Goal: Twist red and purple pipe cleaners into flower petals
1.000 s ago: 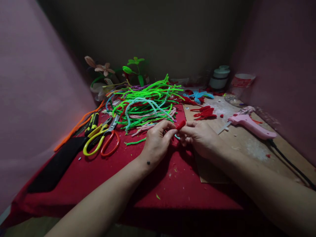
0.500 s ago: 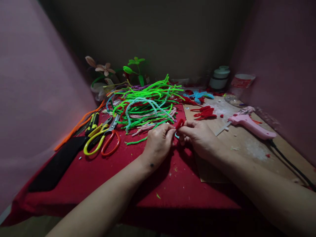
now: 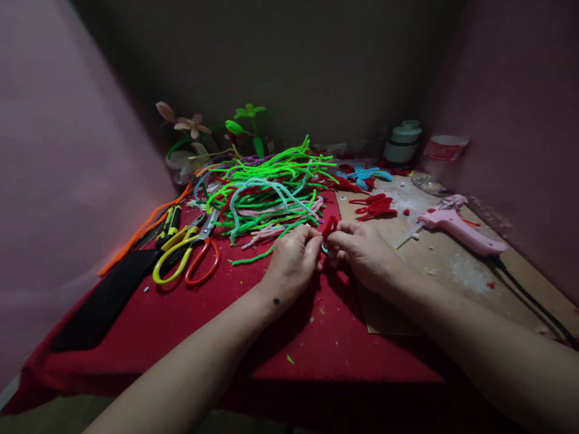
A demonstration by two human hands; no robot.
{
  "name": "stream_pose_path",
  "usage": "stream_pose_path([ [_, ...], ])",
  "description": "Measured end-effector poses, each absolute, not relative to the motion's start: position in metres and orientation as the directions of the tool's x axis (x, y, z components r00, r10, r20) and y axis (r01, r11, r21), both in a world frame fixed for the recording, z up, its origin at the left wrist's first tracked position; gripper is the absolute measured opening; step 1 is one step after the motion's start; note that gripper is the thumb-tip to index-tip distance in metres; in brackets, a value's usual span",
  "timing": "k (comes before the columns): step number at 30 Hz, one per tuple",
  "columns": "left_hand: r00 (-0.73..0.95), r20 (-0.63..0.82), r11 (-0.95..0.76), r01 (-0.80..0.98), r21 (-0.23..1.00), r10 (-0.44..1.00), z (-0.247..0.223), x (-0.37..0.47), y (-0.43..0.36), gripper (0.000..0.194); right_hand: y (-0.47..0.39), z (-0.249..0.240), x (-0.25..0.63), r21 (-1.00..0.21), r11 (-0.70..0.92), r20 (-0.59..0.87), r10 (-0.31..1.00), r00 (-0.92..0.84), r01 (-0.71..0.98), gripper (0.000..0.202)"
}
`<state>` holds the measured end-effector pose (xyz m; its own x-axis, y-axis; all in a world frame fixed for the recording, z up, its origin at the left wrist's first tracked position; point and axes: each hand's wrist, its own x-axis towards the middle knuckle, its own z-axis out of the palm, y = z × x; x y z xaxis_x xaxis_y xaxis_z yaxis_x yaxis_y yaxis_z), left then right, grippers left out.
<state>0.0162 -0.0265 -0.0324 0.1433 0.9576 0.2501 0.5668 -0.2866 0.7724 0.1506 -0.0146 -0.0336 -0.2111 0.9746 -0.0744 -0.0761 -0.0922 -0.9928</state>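
A small looped red fuzzy stem (image 3: 330,225) shows between my two hands, above the red cloth. My left hand (image 3: 294,253) pinches its lower left side with thumb and forefinger. From the right, my right hand (image 3: 362,247) grips the same piece, its fingers curled. A bit of light blue (image 3: 324,248) peeks out just below the red loop; how it is attached cannot be seen. Behind my hands lies a heap of fuzzy stems (image 3: 271,187), mostly green, with light blue, pink and red ones among them.
Scissors (image 3: 203,259), pliers (image 3: 181,235) and a black flat item (image 3: 106,301) lie at left. On the board (image 3: 389,313) at right are red looped pieces (image 3: 375,207) and a pink glue gun (image 3: 465,230) with a black cord. Fuzzy flowers (image 3: 248,117) stand behind.
Both hands keep their hold on the red piece. My left wrist has shifted very slightly; otherwise the scene looks the same.
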Motion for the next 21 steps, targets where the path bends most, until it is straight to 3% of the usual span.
stream_pose_path([
  [6,0.157,0.251,-0.293,0.61,0.736,0.955,-0.028,0.017,-0.028,0.012,-0.015,-0.03,0.152,-0.998,-0.056,-0.048,0.968,-0.246,-0.024,0.008],
  [10,0.163,0.213,-0.268,0.57,0.776,0.963,-0.028,0.016,-0.029,0.013,-0.013,-0.031,0.154,-0.999,-0.047,-0.046,0.954,-0.296,0.003,0.007],
  [13,0.184,0.118,-0.192,0.461,0.866,0.976,-0.028,0.016,-0.03,0.012,-0.012,-0.028,0.158,-0.996,-0.083,-0.088,0.927,-0.366,0.031,0.007],
  [18,0.29,-0.127,0.084,0.156,0.984,0.949,-0.021,0.017,-0.03,0.014,-0.011,-0.02,0.163,-0.993,-0.119,-0.101,0.867,-0.487,-0.006,0.008],
  [21,0.39,-0.145,0.168,-0.025,0.986,0.91,-0.02,0.014,-0.028,0.018,-0.012,-0.017,0.164,-0.991,-0.125,-0.091,0.864,-0.495,-0.036,0.007],
])
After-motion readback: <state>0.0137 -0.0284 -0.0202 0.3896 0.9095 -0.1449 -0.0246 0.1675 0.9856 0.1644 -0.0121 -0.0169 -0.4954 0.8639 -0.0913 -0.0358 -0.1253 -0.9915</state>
